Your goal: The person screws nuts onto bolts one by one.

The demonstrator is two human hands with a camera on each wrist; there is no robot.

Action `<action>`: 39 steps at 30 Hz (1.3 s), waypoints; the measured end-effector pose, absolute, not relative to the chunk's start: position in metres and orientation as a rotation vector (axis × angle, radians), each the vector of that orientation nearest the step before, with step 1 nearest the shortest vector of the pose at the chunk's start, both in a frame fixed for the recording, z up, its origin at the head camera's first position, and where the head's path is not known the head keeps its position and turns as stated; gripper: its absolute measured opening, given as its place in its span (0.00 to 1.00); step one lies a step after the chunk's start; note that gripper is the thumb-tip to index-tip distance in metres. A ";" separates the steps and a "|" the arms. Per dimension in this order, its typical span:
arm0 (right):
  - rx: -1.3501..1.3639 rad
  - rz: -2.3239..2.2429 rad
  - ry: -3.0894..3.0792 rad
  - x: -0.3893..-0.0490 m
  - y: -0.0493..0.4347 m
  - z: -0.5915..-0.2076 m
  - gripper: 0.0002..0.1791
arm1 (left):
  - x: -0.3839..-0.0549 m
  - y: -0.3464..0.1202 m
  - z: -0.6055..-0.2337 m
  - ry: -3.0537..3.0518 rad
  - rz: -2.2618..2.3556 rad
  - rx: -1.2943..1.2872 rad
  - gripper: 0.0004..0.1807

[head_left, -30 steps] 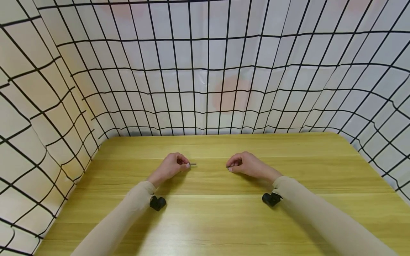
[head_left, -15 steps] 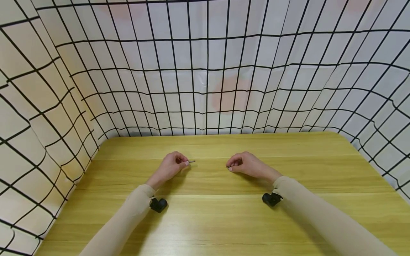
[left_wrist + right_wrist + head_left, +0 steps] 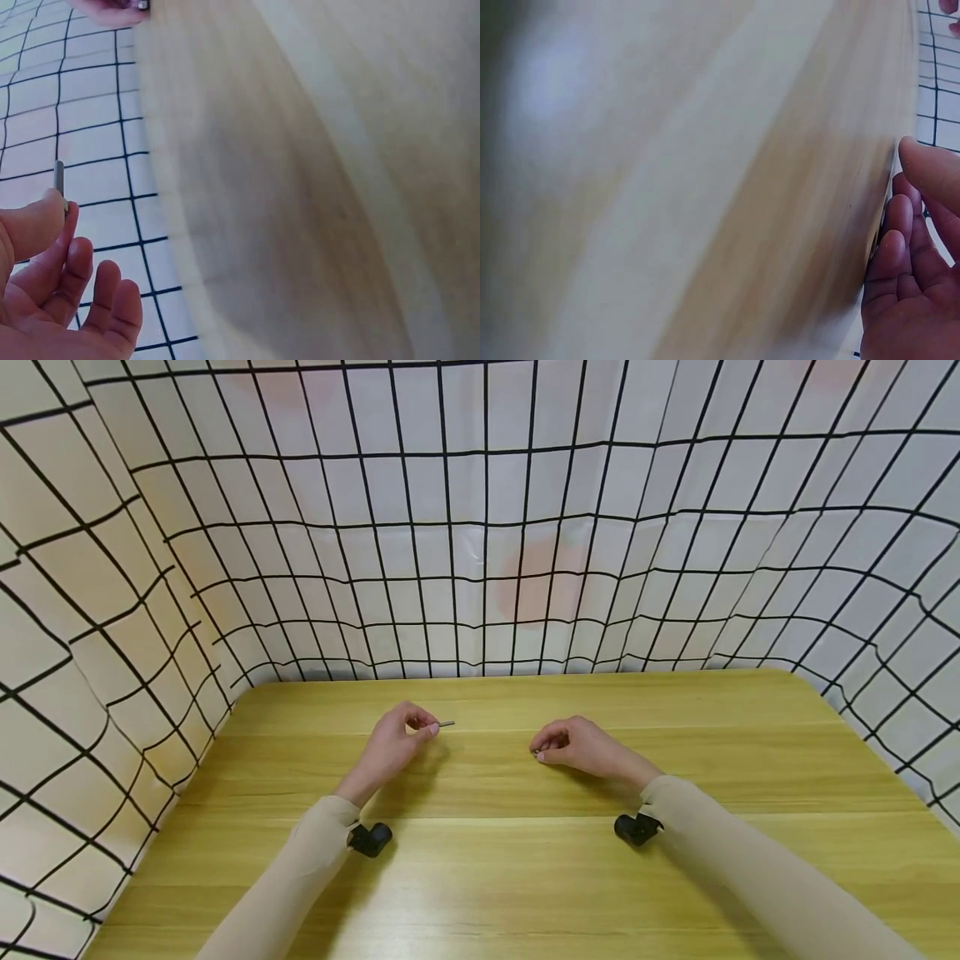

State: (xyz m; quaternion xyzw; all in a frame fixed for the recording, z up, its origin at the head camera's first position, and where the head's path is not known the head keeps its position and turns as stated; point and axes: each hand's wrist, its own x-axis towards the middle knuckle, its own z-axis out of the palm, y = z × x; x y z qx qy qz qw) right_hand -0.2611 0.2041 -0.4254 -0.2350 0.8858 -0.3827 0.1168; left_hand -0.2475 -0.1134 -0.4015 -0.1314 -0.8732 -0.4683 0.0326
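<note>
My left hand [image 3: 390, 745] is raised over the far left part of the table and pinches a thin grey metal rod [image 3: 447, 723] between thumb and index finger. In the left wrist view the rod [image 3: 58, 177] stands up past the thumb, round-tipped; its lower end is hidden in the fingers, while the other fingers are loosely bent. My right hand [image 3: 588, 748] stays low at the tabletop, to the right of the left hand. Its thumb and index finger pinch a small shiny metal piece [image 3: 536, 752], mostly covered. The left wrist view also catches this piece [image 3: 143, 4]; its exact kind is unclear.
Beneath both hands lies a wooden table [image 3: 495, 877] with a yellowish grain. White sheeting with a black grid [image 3: 465, 543] rises behind its far edge and along both sides. Black wrist cameras [image 3: 371, 840] hang at the sleeves.
My left hand has lifted the rod up and away toward the far edge, slightly leftward. My right hand has stayed nearly still with its small piece.
</note>
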 end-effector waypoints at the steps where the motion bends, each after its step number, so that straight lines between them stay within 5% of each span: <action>1: -0.686 -1.120 2.593 -0.261 0.204 -0.425 0.07 | -0.247 -0.113 -0.400 -2.680 -1.446 -0.407 0.05; 39: -0.416 -1.710 2.541 -0.221 0.183 -0.407 0.16 | -0.240 -0.105 -0.381 -2.475 -1.416 -0.402 0.05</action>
